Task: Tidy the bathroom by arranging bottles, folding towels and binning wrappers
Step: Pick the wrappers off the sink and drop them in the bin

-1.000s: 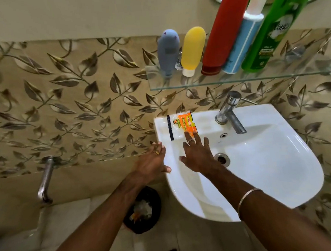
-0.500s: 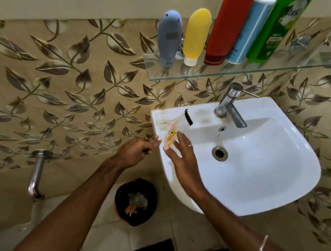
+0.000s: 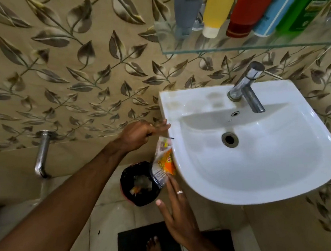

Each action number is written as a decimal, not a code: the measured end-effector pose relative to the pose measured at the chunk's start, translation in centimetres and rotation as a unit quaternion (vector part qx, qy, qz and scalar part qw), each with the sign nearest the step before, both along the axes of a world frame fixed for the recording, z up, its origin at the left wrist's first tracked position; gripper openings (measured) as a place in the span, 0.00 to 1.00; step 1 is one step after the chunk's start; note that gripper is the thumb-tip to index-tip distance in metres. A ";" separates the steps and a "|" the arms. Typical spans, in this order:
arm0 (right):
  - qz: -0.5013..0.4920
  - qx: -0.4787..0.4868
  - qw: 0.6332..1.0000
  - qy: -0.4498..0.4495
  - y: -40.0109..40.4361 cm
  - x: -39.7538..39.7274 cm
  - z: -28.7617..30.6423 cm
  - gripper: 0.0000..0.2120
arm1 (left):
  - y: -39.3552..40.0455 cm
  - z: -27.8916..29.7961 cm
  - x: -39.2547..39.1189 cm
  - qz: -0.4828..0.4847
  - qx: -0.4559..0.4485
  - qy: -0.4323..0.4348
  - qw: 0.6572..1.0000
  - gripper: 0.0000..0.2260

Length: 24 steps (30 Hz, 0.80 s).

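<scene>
While the left hand (image 3: 140,135) pinches the wrapper (image 3: 163,160) beside the sink (image 3: 319,153) rim at frame centre, the right hand (image 3: 178,212), fingers straight, touches its lower edge above the bin (image 3: 125,179).

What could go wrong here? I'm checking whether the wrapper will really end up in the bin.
1. The orange wrapper seems held only at its lower end by the right hand's straight fingertips, so it may slip and fall.
2. It hangs beside the sink rim, only partly over the black bin; dropped now, it might land on the floor tiles.
3. The left hand pinches a thin dark strip that could flutter astray.
</scene>
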State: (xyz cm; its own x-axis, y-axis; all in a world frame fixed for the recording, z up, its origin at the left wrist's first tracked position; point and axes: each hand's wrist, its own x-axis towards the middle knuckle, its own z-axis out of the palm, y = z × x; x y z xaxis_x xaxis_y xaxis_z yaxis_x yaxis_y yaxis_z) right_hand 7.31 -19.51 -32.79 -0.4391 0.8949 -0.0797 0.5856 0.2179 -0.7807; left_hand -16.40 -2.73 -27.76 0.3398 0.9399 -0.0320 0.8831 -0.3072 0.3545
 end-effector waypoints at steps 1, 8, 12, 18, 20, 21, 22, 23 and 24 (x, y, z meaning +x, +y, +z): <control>0.003 -0.017 1.000 -0.016 -0.2 0.3 -1.1 0.30 | -0.1 0.2 0.0 -0.008 -0.003 0.003 1.000 0.45; 0.020 -0.177 0.981 -0.081 1.4 -0.5 -7.8 0.28 | -0.8 0.3 0.7 0.005 0.003 -0.044 0.999 0.26; -0.006 -0.268 0.960 -0.086 4.2 -4.5 -11.3 0.22 | -1.2 0.7 1.0 0.001 0.014 -0.028 1.000 0.31; -0.145 -0.402 0.904 -0.017 8.0 -10.3 -15.6 0.17 | -0.1 -0.9 -0.2 -0.036 0.063 -0.050 0.996 0.30; -0.169 -0.440 0.882 -0.004 8.8 -11.4 -16.6 0.16 | 0.2 -1.9 -0.5 -0.043 0.091 -0.072 0.992 0.29; -0.172 -0.459 0.871 -0.003 9.1 -11.7 -16.8 0.16 | 0.2 -2.3 -0.5 -0.053 0.107 -0.082 0.989 0.28; -0.167 -0.482 0.860 -0.007 9.4 -11.9 -17.2 0.16 | 0.2 -2.8 -0.5 -0.057 0.118 -0.093 0.987 0.28; -0.161 -0.499 0.851 -0.011 9.6 -12.0 -17.7 0.16 | 0.2 -3.1 -0.5 -0.054 0.124 -0.104 0.985 0.28; -0.156 -0.509 0.846 -0.018 9.8 -11.9 -18.3 0.17 | 0.2 -3.4 -0.5 -0.047 0.121 -0.113 0.985 0.28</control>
